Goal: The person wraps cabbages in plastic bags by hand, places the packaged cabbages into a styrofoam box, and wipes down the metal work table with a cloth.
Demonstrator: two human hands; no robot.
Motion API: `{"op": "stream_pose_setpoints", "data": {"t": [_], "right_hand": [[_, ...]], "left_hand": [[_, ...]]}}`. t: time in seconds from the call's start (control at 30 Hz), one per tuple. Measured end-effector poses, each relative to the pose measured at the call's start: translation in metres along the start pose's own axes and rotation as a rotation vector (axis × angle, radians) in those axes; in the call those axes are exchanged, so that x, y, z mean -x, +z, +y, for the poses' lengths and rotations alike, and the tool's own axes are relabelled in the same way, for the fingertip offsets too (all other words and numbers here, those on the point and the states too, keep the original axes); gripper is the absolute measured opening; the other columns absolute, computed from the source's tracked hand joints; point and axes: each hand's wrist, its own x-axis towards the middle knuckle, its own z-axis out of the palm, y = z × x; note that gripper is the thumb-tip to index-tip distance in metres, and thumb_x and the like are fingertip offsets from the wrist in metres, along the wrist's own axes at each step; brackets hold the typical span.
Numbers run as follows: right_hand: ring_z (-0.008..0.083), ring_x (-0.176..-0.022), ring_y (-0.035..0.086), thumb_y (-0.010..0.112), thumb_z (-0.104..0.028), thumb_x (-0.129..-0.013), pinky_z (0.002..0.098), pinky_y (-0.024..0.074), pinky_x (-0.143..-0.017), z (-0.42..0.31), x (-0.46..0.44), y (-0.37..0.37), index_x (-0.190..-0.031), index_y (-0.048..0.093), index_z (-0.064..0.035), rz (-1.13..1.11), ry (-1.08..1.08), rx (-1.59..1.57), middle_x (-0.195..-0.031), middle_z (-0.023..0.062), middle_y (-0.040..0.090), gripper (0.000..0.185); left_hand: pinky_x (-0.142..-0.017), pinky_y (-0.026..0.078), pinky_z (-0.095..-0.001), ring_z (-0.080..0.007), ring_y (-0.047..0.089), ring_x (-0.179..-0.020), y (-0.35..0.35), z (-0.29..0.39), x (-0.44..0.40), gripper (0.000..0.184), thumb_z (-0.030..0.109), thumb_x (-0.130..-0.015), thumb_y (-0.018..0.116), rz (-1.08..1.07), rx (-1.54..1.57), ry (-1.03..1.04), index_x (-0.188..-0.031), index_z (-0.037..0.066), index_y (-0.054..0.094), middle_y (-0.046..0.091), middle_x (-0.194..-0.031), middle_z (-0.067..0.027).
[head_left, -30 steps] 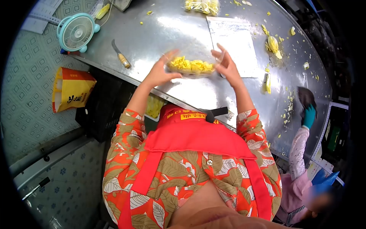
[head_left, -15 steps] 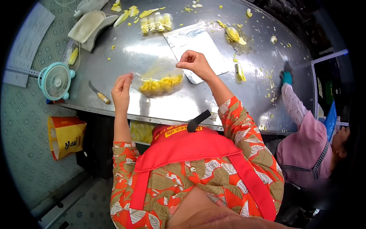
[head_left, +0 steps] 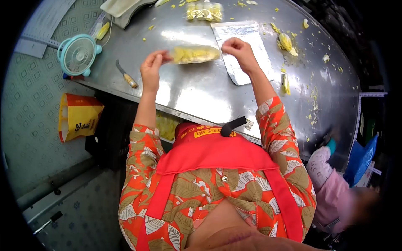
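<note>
A clear plastic bag of yellow leafy vegetables (head_left: 194, 54) is stretched between my two hands above the metal table (head_left: 184, 88). My left hand (head_left: 153, 67) pinches the bag's left end. My right hand (head_left: 239, 52) has its fingers pressed together at the bag's right end, over a silvery white sheet (head_left: 251, 54). Behind them lies another filled clear bag (head_left: 204, 11), tied with white string. A curved knife with a wooden handle (head_left: 127, 76) rests left of my left hand.
A turquoise fan (head_left: 79, 55) stands at the table's left corner, above a yellow and red bag (head_left: 81, 117). Yellow leaves (head_left: 287, 43) and scraps lie on the right. At the lower right a co-worker's turquoise-gloved hand (head_left: 331, 145) is over the table edge.
My fingers have gone from spread apart to pinched, and the bag between them now looks narrower and pulled sideways. The co-worker's gloved hand has moved toward the near table edge. The view has shifted.
</note>
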Motion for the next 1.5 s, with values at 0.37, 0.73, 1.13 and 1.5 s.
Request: {"op": "stream_pose_setpoints", "data": {"t": [0.37, 0.73, 1.13, 1.5], "right_hand": [[0.0103, -0.075, 0.058, 0.064, -0.007, -0.078, 0.0227, 0.0443, -0.071, 0.076, 0.067, -0.002, -0.079, 0.060, -0.0043, 0.083, 0.218, -0.142, -0.077, 0.0034, 0.062, 0.005], [0.0075, -0.046, 0.049, 0.061, -0.022, -0.085, 0.0210, 0.0425, -0.044, 0.067, 0.020, 0.024, -0.078, 0.053, -0.0074, 0.278, 0.198, -0.096, -0.058, -0.0005, 0.051, 0.018], [0.0067, -0.041, 0.043, 0.061, -0.023, -0.085, 0.0208, 0.0360, -0.039, 0.073, 0.013, 0.032, -0.080, 0.053, -0.0076, 0.425, 0.266, -0.130, -0.054, -0.0017, 0.047, 0.018], [0.0124, -0.042, 0.049, 0.059, -0.019, -0.083, 0.0275, 0.0385, -0.043, 0.097, 0.000, 0.028, -0.087, 0.054, -0.0006, 0.429, 0.296, 0.217, -0.055, 0.0060, 0.056, 0.020]], "left_hand": [[-0.072, 0.050, -0.0309, -0.0177, 0.062, -0.076, -0.002, -0.042, 0.072, 0.022, 0.017, -0.090, 0.046, 0.041, 0.084, -0.388, -0.091, -0.001, 0.059, 0.061, -0.081, -0.0069], [-0.060, 0.050, -0.0259, -0.0112, 0.055, -0.063, 0.003, -0.050, 0.044, 0.023, 0.023, -0.091, 0.051, 0.186, -0.001, -0.327, -0.086, 0.001, 0.059, 0.056, -0.070, -0.0027], [-0.046, 0.040, -0.0224, -0.0088, 0.047, -0.051, 0.009, -0.048, 0.029, 0.026, 0.028, -0.090, 0.052, 0.350, 0.148, -0.474, -0.081, 0.005, 0.057, 0.048, -0.060, 0.0010], [-0.043, 0.038, -0.0230, -0.0074, 0.046, -0.049, 0.002, -0.091, 0.018, 0.014, 0.015, -0.088, 0.053, 0.430, -0.048, -0.475, -0.084, 0.002, 0.054, 0.052, -0.061, -0.0005]]}}
